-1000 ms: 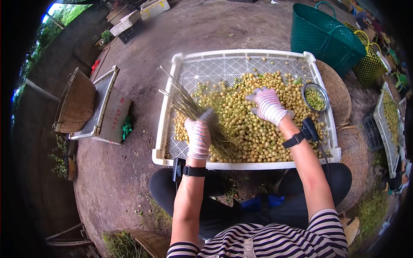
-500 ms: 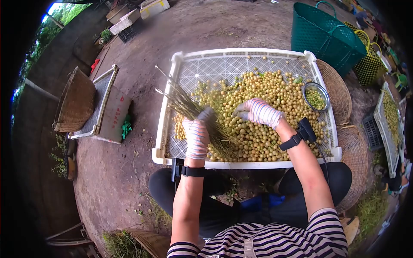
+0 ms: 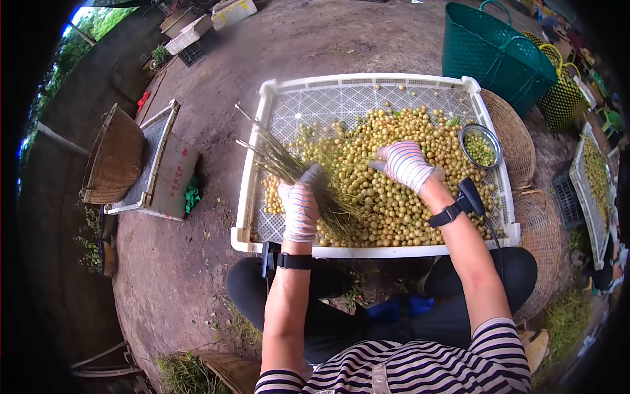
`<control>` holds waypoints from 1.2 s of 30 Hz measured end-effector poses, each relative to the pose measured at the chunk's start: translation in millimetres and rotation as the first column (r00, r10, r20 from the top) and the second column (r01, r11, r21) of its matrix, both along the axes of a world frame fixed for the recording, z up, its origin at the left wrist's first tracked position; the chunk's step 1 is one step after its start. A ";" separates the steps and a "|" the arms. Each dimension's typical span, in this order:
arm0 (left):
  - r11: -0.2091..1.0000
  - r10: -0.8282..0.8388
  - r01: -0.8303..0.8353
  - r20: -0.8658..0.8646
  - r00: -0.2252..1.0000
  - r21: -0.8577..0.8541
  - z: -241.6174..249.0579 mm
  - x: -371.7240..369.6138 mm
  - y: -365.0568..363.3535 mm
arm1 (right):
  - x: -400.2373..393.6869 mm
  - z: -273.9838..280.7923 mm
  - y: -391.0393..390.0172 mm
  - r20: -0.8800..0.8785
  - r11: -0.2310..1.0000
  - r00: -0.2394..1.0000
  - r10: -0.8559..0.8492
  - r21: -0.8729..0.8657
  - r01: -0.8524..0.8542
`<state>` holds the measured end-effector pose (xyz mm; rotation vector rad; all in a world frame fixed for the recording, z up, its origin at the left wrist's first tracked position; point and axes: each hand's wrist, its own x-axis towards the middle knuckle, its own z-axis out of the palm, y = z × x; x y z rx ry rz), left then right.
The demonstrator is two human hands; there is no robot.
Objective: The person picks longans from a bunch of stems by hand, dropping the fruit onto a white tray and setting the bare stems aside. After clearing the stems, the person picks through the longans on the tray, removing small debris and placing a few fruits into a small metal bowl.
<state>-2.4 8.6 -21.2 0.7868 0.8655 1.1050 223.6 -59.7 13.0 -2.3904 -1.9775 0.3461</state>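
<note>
A wide white plastic mesh tray [image 3: 374,79] lies across my lap, with many small round yellow-brown fruits [image 3: 394,217] heaped in it. My left hand [image 3: 300,207], in a striped glove with grey fingertips, is closed around a bundle of thin stems [image 3: 270,154]. The bundle's bushy ends fan over the fruits at the tray's near side. Above the heap, to the right of the bundle, is my right hand [image 3: 405,164], gloved alike. Its fingers point left and are bent together; whatever they may pinch is too small to see.
A metal bowl [image 3: 500,156] with greener fruits sits inside the tray's right side. Beyond stand a green woven basket [image 3: 485,62] and a yellow-black one [image 3: 563,102]. Flat wicker baskets [image 3: 508,134] lie to the right. At left, a brown basket [image 3: 115,157] rests on a white box [image 3: 174,177].
My right hand has moved slightly right and up, away from the stem bundle. The left hand keeps its hold on the stems almost unmoved.
</note>
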 end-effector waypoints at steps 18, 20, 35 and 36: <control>0.998 -0.024 0.028 -0.072 0.997 0.057 15.7 -17.7 1.4 | -5.4 -4.4 -1.4 -0.091 0.939 0.971 0.220 0.289 -0.186; 0.996 -0.056 0.059 -0.045 0.997 0.065 18.7 -16.6 -0.9 | -26.4 -9.5 10.1 -0.444 0.987 0.882 0.161 0.058 -0.151; 0.997 -0.028 0.028 -0.011 1.000 0.067 7.9 -58.7 14.2 | -47.5 10.5 20.1 -0.177 0.963 0.959 0.223 0.192 -0.188; 0.998 0.001 0.000 -0.005 1.000 0.065 12.6 -62.9 16.8 | -43.1 12.1 21.5 -0.026 0.974 0.984 0.175 0.152 -0.170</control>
